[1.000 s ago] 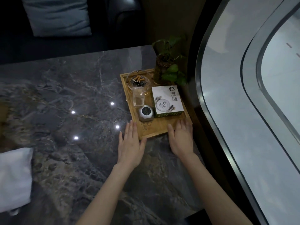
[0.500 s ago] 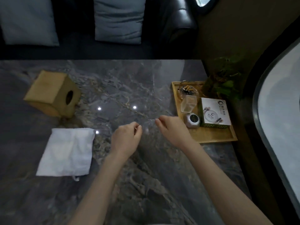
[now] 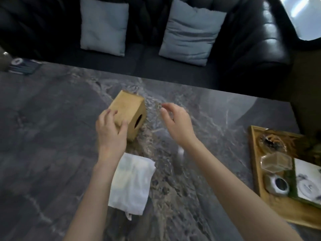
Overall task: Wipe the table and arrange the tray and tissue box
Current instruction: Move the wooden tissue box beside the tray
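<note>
Tan wooden tissue box [image 3: 127,115] on its side mid grey marble table [image 3: 52,136], beyond folded white cloth [image 3: 132,181]. Just moved off bamboo tray [image 3: 281,214]: fingers of left hand [image 3: 111,131] curled round box corner, right hand [image 3: 177,122] beside, fingers loosely curled, holding nothing. Tray looks done, box next, probably.

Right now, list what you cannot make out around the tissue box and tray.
Head view.
Tissue box: near corner covered by left hand; hole too dark to see inside.
Tray: right side cut off by frame edge; printing on white box blurred.
Cloth: edge under left forearm.
</note>
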Demonstrator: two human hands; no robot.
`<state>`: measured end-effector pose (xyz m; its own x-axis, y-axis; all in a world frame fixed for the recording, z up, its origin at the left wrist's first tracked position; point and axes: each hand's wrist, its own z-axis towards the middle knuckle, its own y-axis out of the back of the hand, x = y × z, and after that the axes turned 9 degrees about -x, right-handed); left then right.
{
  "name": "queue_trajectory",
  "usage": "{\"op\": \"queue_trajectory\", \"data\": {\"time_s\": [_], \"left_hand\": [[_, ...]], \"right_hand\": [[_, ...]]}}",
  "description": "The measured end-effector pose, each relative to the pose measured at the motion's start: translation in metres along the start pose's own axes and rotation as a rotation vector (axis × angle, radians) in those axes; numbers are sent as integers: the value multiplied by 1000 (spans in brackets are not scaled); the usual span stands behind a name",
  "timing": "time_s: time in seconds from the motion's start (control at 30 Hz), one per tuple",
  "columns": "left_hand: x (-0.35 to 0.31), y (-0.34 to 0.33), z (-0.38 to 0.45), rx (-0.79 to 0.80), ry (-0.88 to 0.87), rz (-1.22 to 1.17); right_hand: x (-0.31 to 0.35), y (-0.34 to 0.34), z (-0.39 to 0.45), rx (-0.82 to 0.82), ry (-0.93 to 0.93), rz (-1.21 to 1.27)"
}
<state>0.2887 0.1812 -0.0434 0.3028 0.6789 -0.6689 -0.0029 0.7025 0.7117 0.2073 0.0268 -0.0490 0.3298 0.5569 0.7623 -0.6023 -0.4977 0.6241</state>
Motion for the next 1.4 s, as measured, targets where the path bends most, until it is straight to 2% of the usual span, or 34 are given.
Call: {"op": "queue_trajectory", "data": {"time_s": [0.1,0.23,0.3,0.37,0.43,0.6,0.7,0.9,1.13,1.4], "left_hand": [[22,-14,19,-20,173,0],[38,-37,26,11,607,-398],[44,-43,26,54,660,-575],[45,-45,22,130,654,-620],[45,-46,20,138,641,-598],[30,-44,19,79,608,-341],[15,-36,18,106,566,-263],[-27,-20,5,171,449,-352],[-89,8,-34,206,230,-447],[-145,19,-112,320,115,-492]], "right_hand": [[8,-37,25,197,-248,248],[15,-72,42,361,-510,527],[13,-83,46,397,-569,628],[8,-88,46,398,-545,647],[1,-89,46,379,-529,650],[1,-78,38,309,-475,515],[2,-61,37,270,-465,420],[17,-4,32,151,-385,367],[31,79,-4,-24,-298,490],[14,162,-85,-239,-282,658]]}}
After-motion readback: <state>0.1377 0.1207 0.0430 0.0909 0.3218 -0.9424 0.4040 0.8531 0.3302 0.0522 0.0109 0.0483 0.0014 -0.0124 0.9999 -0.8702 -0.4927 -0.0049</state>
